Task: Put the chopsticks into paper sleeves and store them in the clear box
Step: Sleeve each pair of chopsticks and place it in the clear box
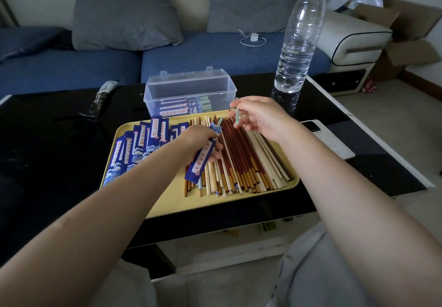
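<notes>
Left hand: the left hand curls its fingers round 1 blue paper sleeve, tilted with its open mouth up and away, probably so a stick can slide in from above.
First chopstick: 1 pale green chopstick already sits in that sleeve, only its tip poking out of the mouth.
Right hand: the right hand pinches a second green chopstick between thumb and fingertips, held nearly upright just beside the sleeve mouth; my guess is it is being lined up as the pair's mate.
Tray: a yellow tray keeps the stock within reach of both hands, empty sleeves on its left, loose sticks on its right.
Empty sleeves: the empty sleeves lie fanned and overlapping; about 8 to 10 show, an exact count is not possible.
Loose sticks: the loose chopsticks lie roughly parallel, red-brown and cream ones mixed; well over 30, too packed to count.
Clear box: the clear box stands open just behind the tray, lid tipped back, likely so finished pairs drop straight in.
Finished pairs: the sleeved pairs in the box number at least 3 visible, with green ends showing at their right.
Other things: 1 water bottle stands on the black table to the right of the box; 1 white phone lies beside the tray.
</notes>
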The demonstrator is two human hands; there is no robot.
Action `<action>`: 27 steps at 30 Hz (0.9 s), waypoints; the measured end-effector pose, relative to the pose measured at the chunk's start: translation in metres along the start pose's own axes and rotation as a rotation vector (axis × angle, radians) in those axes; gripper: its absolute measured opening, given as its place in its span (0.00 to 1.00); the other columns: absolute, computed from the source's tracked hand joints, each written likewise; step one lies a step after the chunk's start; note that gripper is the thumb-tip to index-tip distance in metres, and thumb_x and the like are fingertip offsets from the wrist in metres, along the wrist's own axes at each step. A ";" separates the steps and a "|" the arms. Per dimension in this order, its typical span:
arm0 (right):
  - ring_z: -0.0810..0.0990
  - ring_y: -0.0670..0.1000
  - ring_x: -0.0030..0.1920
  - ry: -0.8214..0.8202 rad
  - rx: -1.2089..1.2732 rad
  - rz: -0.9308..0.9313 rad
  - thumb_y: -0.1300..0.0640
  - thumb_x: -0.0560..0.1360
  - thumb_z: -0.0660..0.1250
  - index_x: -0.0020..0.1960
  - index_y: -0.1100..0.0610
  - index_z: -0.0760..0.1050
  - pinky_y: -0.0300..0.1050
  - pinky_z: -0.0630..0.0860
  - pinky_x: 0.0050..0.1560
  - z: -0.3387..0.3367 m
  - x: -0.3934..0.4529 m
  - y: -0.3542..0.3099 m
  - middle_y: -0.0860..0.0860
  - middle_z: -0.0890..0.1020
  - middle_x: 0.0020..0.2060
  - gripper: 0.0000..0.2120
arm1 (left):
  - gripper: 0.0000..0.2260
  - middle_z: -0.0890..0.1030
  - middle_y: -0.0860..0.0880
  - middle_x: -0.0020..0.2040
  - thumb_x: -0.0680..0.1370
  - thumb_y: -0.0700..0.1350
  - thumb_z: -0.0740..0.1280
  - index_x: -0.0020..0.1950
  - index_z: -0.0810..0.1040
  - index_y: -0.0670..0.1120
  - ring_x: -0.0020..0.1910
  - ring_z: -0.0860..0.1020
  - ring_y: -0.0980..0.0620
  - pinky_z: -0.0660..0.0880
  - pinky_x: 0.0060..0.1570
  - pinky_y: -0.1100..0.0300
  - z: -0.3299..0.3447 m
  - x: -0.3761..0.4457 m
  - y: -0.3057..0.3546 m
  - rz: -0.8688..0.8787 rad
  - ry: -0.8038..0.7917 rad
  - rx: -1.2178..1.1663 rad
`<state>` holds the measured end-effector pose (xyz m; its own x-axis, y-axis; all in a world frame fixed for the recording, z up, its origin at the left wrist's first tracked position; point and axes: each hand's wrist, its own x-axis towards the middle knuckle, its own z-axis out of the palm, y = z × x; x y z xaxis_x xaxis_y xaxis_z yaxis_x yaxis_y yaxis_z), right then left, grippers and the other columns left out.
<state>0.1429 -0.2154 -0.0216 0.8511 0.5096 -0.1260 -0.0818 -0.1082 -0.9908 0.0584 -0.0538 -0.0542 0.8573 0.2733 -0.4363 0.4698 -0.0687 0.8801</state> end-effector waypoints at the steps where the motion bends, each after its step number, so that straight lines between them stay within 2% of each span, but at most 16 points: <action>1: 0.85 0.51 0.38 -0.021 0.089 -0.005 0.61 0.80 0.66 0.57 0.61 0.79 0.37 0.75 0.33 -0.001 0.000 -0.001 0.57 0.87 0.46 0.07 | 0.06 0.82 0.42 0.40 0.82 0.40 0.61 0.58 0.73 0.40 0.31 0.82 0.47 0.78 0.30 0.56 0.000 0.000 0.000 -0.004 0.004 0.006; 5: 0.87 0.54 0.49 -0.073 0.344 -0.078 0.63 0.81 0.64 0.56 0.60 0.78 0.41 0.80 0.44 -0.006 0.004 -0.003 0.57 0.87 0.49 0.06 | 0.06 0.80 0.42 0.36 0.81 0.41 0.60 0.53 0.74 0.39 0.28 0.77 0.47 0.75 0.29 0.56 0.000 -0.003 0.001 -0.024 -0.010 -0.024; 8: 0.87 0.54 0.51 -0.086 0.455 -0.092 0.67 0.81 0.64 0.56 0.62 0.77 0.42 0.82 0.46 -0.009 0.004 -0.005 0.57 0.87 0.48 0.06 | 0.07 0.78 0.43 0.34 0.82 0.42 0.59 0.50 0.74 0.40 0.27 0.75 0.47 0.73 0.28 0.57 0.002 -0.007 0.002 -0.023 -0.023 -0.030; 11: 0.87 0.54 0.46 -0.040 0.382 -0.111 0.62 0.81 0.67 0.54 0.62 0.79 0.41 0.82 0.42 -0.011 0.005 -0.004 0.57 0.87 0.46 0.05 | 0.08 0.78 0.43 0.33 0.82 0.42 0.58 0.51 0.74 0.40 0.26 0.74 0.48 0.72 0.28 0.57 0.004 -0.010 0.004 -0.012 -0.031 0.000; 14: 0.83 0.50 0.34 0.080 0.260 -0.102 0.58 0.83 0.64 0.54 0.63 0.80 0.39 0.77 0.34 -0.011 0.007 0.000 0.56 0.85 0.37 0.09 | 0.09 0.78 0.43 0.33 0.82 0.43 0.57 0.50 0.74 0.39 0.25 0.74 0.48 0.73 0.27 0.57 0.003 -0.009 0.003 0.003 -0.037 0.031; 17: 0.79 0.50 0.31 0.153 0.182 -0.083 0.58 0.85 0.61 0.54 0.63 0.79 0.40 0.74 0.34 -0.011 0.009 0.002 0.55 0.83 0.32 0.11 | 0.13 0.77 0.43 0.33 0.82 0.44 0.56 0.48 0.75 0.39 0.25 0.73 0.48 0.73 0.29 0.56 0.002 -0.007 0.003 0.024 -0.085 0.035; 24: 0.78 0.49 0.31 0.126 0.182 -0.032 0.58 0.85 0.60 0.53 0.63 0.78 0.39 0.73 0.32 -0.008 0.011 0.005 0.54 0.82 0.31 0.11 | 0.15 0.76 0.44 0.32 0.83 0.46 0.53 0.47 0.75 0.40 0.26 0.72 0.48 0.71 0.29 0.57 0.002 -0.006 0.004 0.054 -0.174 0.045; 26: 0.73 0.47 0.29 0.056 0.112 -0.025 0.57 0.84 0.62 0.55 0.63 0.80 0.38 0.68 0.29 -0.010 0.012 0.007 0.51 0.78 0.30 0.11 | 0.15 0.76 0.43 0.32 0.83 0.46 0.53 0.47 0.75 0.39 0.25 0.72 0.48 0.71 0.29 0.57 0.002 -0.006 0.004 0.076 -0.172 0.040; 27: 0.70 0.46 0.28 -0.009 0.001 -0.010 0.55 0.83 0.63 0.56 0.61 0.81 0.38 0.66 0.27 -0.012 0.013 0.007 0.50 0.76 0.31 0.12 | 0.15 0.76 0.43 0.32 0.83 0.46 0.53 0.47 0.75 0.39 0.25 0.72 0.48 0.71 0.29 0.57 0.002 -0.005 0.003 0.093 -0.171 0.033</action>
<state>0.1590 -0.2197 -0.0296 0.8474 0.5181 -0.1160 -0.0734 -0.1021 -0.9921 0.0557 -0.0572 -0.0492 0.9194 0.0974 -0.3811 0.3909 -0.1179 0.9129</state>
